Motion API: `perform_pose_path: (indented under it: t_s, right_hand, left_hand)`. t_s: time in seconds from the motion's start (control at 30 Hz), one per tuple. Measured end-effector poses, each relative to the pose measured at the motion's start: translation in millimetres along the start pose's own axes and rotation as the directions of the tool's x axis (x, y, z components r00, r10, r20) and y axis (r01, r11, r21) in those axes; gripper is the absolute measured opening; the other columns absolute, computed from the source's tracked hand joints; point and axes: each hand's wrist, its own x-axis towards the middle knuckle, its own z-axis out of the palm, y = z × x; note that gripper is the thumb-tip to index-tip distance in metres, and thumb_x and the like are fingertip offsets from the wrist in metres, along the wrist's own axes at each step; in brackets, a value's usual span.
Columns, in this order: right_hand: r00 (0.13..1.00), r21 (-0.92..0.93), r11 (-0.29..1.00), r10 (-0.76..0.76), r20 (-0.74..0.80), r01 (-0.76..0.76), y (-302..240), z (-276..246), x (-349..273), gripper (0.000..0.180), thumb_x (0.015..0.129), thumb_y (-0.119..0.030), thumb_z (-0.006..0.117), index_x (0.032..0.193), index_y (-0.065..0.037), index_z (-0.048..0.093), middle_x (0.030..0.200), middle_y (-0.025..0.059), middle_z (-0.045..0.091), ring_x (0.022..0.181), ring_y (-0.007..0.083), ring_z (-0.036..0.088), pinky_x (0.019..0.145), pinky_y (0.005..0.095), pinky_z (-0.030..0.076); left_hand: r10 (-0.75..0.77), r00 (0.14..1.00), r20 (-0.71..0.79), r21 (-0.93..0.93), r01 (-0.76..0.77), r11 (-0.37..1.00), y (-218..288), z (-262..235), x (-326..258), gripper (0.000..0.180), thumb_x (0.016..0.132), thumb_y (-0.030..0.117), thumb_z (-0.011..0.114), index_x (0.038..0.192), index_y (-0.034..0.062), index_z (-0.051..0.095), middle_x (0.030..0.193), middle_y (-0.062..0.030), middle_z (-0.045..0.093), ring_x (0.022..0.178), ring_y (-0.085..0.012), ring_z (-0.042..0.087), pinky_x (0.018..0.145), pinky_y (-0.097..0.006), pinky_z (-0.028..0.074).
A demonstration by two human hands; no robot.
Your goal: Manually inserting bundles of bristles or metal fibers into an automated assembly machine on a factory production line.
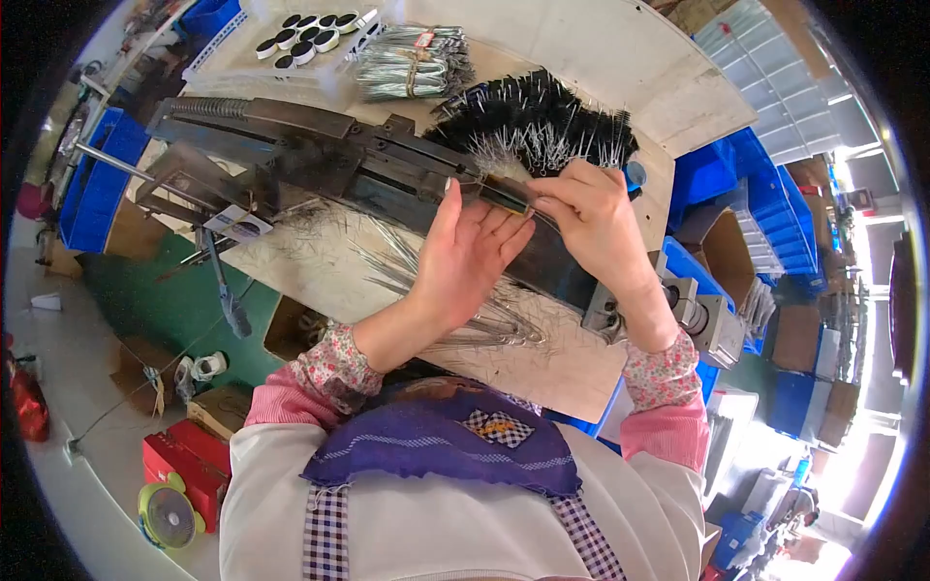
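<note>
A long dark metal machine (387,174) lies slantwise across the table. Against its near side, my left hand (465,247) is held palm up with the fingers stretched out, their tips by a yellowish strip on the machine. My right hand (588,208) is closed in a pinch at the same spot, and what lies between its fingertips is too small to make out. Just behind the hands is a heap of black-bristled wire brushes (542,121) with bare wire ends sticking out. Bent wires (494,324) lie on the table below my left forearm.
A tied bundle of wires (415,66) and a clear plastic crate (228,68) with black-topped white round pieces stand at the back. Blue bins (712,169) flank the table on the right. A motor-like metal unit (712,324) sits near my right forearm.
</note>
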Motion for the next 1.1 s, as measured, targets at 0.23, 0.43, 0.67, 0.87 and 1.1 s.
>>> perform_pose_path:
  t_s: [0.23,0.43,0.67,0.87,1.1]
  right_hand:
    - [0.99,-0.074,0.994,-0.089,-0.109,0.081,-9.5,-9.5,-2.4,0.017,0.072,-0.007,0.066,0.087,-0.014,0.07,0.072,0.0028,0.055,0.072,0.0205,0.057,0.074,0.0342,0.037]
    - [0.978,-0.085,0.991,-0.119,-0.169,0.106,-8.2,8.3,6.0,0.012,0.075,-0.009,0.064,0.085,-0.012,0.069,0.072,0.0028,0.055,0.072,0.0216,0.058,0.071,0.0356,0.04]
    - [1.0,0.075,0.997,0.001,-0.03,0.001,1.5,-7.2,9.9,0.015,0.079,-0.011,0.064,0.093,-0.008,0.068,0.08,0.0081,0.062,0.076,0.0258,0.062,0.069,0.0357,0.045]
    - [0.998,-0.109,0.994,-0.007,-0.069,-0.001,-39.7,-14.6,-5.0,0.019,0.084,-0.008,0.056,0.102,-0.002,0.055,0.077,0.0144,0.062,0.062,0.0332,0.063,0.054,0.0401,0.051]
    - [0.992,-0.372,0.923,-0.055,0.11,0.093,-53.9,5.2,-3.3,0.021,0.066,-0.01,0.063,0.084,-0.002,0.054,0.066,0.0075,0.058,0.061,0.0231,0.065,0.049,0.0316,0.05]
  left_hand:
    - [-0.018,1.0,-0.014,0.033,0.019,0.999,-0.7,2.3,1.0,0.066,0.097,0.055,0.03,0.124,-0.0031,0.045,0.123,-0.0129,0.053,0.118,-0.023,0.048,0.108,-0.036,0.034]
    - [-0.035,0.999,0.013,-0.016,0.036,0.999,4.3,-1.8,0.6,0.069,0.096,0.057,0.03,0.125,-0.0038,0.044,0.124,-0.0136,0.052,0.119,-0.024,0.048,0.108,-0.036,0.034]
    - [-0.013,1.0,0.003,0.05,0.013,0.999,5.7,-0.2,-2.5,0.074,0.096,0.059,0.03,0.131,-0.0053,0.039,0.132,-0.0155,0.046,0.127,-0.027,0.04,0.112,-0.039,0.027]
    - [0.002,1.0,0.007,0.087,-0.002,0.996,6.4,-10.0,-1.7,0.068,0.096,0.058,0.03,0.12,-0.0037,0.045,0.124,-0.0151,0.051,0.124,-0.0269,0.044,0.111,-0.041,0.027]
    - [-0.022,0.999,-0.048,0.05,0.024,0.998,16.6,7.9,-7.9,0.052,0.096,0.052,0.036,0.1,0.0024,0.051,0.106,-0.0106,0.056,0.115,-0.0258,0.05,0.109,-0.042,0.028]
